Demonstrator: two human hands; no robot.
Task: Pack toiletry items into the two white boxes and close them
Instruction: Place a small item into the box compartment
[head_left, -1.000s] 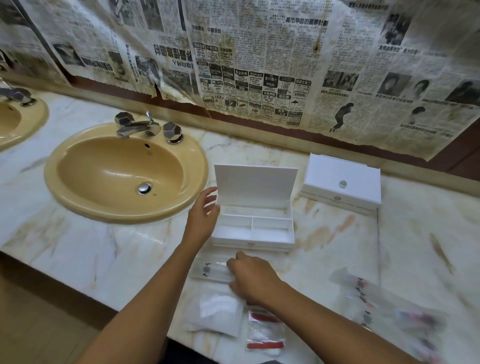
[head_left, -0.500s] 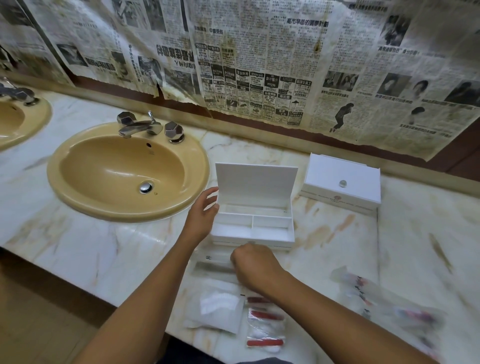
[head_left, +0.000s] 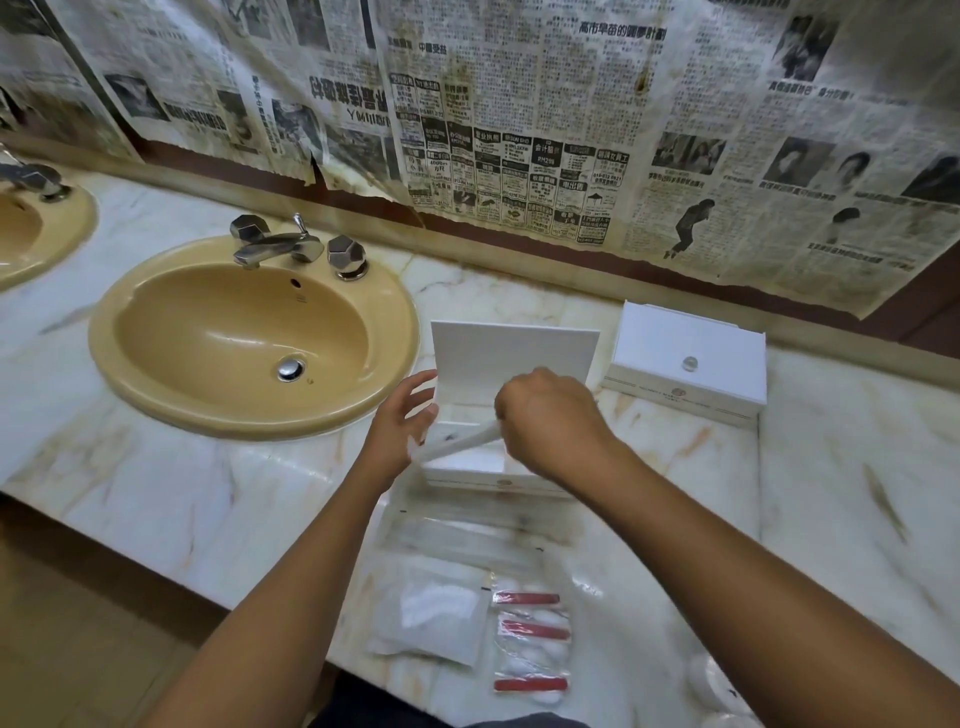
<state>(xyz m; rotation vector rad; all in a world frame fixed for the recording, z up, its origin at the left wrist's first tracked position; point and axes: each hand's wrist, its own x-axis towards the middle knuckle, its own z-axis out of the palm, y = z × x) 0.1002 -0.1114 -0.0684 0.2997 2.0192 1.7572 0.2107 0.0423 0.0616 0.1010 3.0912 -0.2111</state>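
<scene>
Both hands at open box (head_left: 511, 358): right (head_left: 545, 415) pinches packet (head_left: 457, 441), left (head_left: 397, 426) fingers relaxed.

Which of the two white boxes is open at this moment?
The nearer white box, right in front of both hands, is open, its lid standing upright. The other white box, farther right near the wall, lies closed.

Single head cam, close above marble counter (head_left: 218, 519), angled fwd and down toward newspapered wall (head_left: 519, 130).
</scene>
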